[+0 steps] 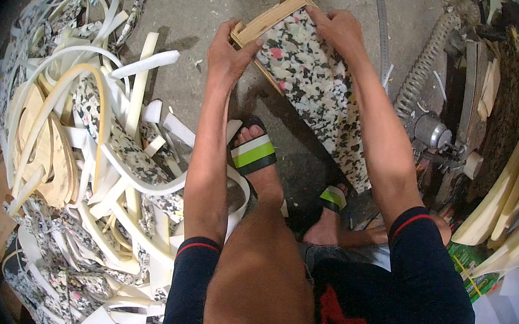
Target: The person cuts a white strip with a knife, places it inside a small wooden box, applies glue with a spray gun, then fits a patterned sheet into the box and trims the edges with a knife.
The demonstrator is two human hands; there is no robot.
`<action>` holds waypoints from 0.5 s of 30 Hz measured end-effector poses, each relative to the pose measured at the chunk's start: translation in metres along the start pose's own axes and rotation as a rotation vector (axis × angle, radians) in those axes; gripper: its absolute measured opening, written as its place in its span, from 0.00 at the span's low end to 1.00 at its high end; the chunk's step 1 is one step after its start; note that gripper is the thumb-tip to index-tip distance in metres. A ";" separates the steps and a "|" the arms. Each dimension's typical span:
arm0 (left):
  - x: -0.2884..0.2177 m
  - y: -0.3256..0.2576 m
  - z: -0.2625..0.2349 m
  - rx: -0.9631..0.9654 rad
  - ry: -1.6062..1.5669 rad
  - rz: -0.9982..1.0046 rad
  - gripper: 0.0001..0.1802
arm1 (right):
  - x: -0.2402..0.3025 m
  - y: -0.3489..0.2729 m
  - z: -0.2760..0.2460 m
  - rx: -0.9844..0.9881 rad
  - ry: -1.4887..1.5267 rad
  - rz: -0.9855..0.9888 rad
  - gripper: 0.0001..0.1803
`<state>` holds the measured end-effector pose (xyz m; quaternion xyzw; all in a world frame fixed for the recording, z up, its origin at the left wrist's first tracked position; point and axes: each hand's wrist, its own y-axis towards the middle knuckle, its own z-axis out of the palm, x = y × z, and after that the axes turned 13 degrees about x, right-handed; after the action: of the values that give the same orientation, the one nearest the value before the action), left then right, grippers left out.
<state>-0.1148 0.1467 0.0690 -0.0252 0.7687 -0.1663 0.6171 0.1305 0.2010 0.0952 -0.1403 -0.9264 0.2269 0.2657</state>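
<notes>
- Head view: our left hand (228, 60) pinches the wooden frame (274, 19) at its left corner.
- Our right hand (341, 31) pinches the right corner.
- Speckled foam (313, 71) covers the frame — slanting toward our right sandal (333, 197).

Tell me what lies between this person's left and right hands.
In the head view, the wooden end bar and the nearby end of the speckled foam lie between the left hand and right hand.
</notes>
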 end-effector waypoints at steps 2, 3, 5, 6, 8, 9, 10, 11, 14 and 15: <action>0.004 -0.001 0.002 -0.044 0.098 0.046 0.35 | 0.003 -0.002 0.002 -0.036 -0.044 0.001 0.40; 0.005 -0.001 0.003 -0.072 0.211 0.089 0.35 | 0.004 -0.005 0.003 -0.067 -0.076 0.016 0.40; 0.007 -0.002 0.003 -0.099 0.321 0.147 0.35 | 0.006 -0.011 0.006 -0.122 -0.086 0.009 0.40; 0.006 -0.003 0.002 -0.100 0.316 0.162 0.35 | 0.006 -0.014 0.008 -0.145 -0.066 -0.015 0.41; 0.004 -0.007 -0.001 -0.046 0.240 0.151 0.39 | 0.005 -0.018 0.009 -0.129 -0.011 -0.114 0.42; 0.002 -0.010 -0.003 0.010 0.171 0.128 0.43 | 0.003 -0.019 0.009 -0.091 0.028 -0.189 0.42; 0.000 -0.012 -0.005 0.032 0.091 0.083 0.46 | 0.002 -0.018 0.008 -0.060 0.061 -0.264 0.43; -0.003 -0.015 -0.004 0.050 0.186 0.104 0.49 | 0.001 -0.016 0.007 -0.018 0.064 -0.323 0.45; -0.010 -0.021 0.002 0.038 0.338 0.083 0.55 | -0.002 -0.007 0.004 0.064 -0.023 -0.439 0.50; -0.011 -0.020 0.003 0.061 0.318 0.078 0.57 | -0.002 -0.003 0.003 0.066 -0.103 -0.435 0.52</action>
<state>-0.1126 0.1297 0.0849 0.0500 0.8516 -0.1672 0.4942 0.1303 0.1963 0.0940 0.0833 -0.9393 0.2013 0.2652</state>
